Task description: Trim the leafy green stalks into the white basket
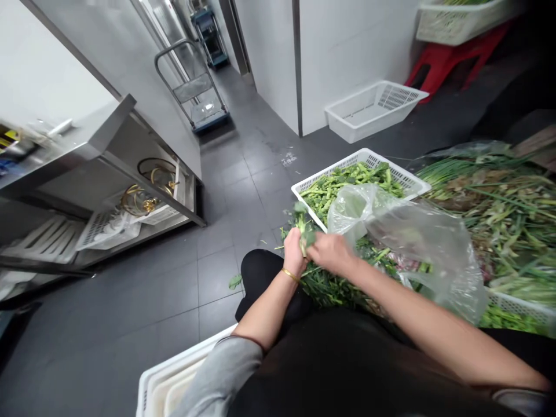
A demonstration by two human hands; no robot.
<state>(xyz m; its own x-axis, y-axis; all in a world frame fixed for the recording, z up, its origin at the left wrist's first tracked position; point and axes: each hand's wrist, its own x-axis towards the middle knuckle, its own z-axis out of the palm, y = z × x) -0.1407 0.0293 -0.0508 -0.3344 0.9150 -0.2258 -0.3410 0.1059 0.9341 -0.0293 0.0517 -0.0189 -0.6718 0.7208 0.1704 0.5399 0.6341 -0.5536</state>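
Note:
My left hand (294,253) is closed around a leafy green vegetable stalk (302,220), its leaves rising above the fist. Close against it, my right hand (330,253) has its fingers bent together at the leaves; motion blur hides what exactly they pinch. Just beyond both hands, a white slotted basket (364,154) holds many cut green stems (330,188). A clear plastic bag (438,249) lies open beside my right forearm, with greens showing through and around it. Below my hands is a heap of dark leafy trimmings (332,292).
Green onions (499,191) pile up at the right. A white basket (369,113) stands by the wall near a red stool (460,55). Steel shelving (99,156) is at the left, a platform trolley (208,116) behind. A fallen leaf (235,282) lies on the floor.

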